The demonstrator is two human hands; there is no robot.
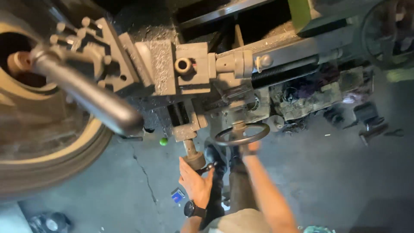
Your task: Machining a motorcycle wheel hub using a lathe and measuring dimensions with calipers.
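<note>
Grey metal fills most of the view: a big lathe [194,73] is seen from above, with a dusty concrete floor [129,190] under it. A thick, smooth grey lever [86,92] sticks out from the tool post [92,47] at the upper left and looks very large because it is close to the camera.

The left hand [195,181] is seen low in the middle. It is laid against the small crank handle [196,160] that hangs at the front of the cross slide [183,71]. The palm is pressed on the round knob and the fingers are curled partly around it, so the crank is being gripped. A black watch [192,209] is worn on that wrist.

The right hand [251,148] is set just to the right, at the round hand wheel [241,133] on the front of the carriage. The rim of the wheel is touched by it, but most of the hand is hidden behind the wheel and blurred, so it cannot be told if the fingers are closed on the rim or loose. The two hands are near each other, with the person's dark trouser legs and shoes seen between them.

A small green ball [163,141] is seen just left of the crank. A small blue thing [177,196] lies on the floor beside the left wrist. A crack is seen in the floor to the left of it. Dark scraps and tools [371,121] are spread on the floor at the right.
</note>
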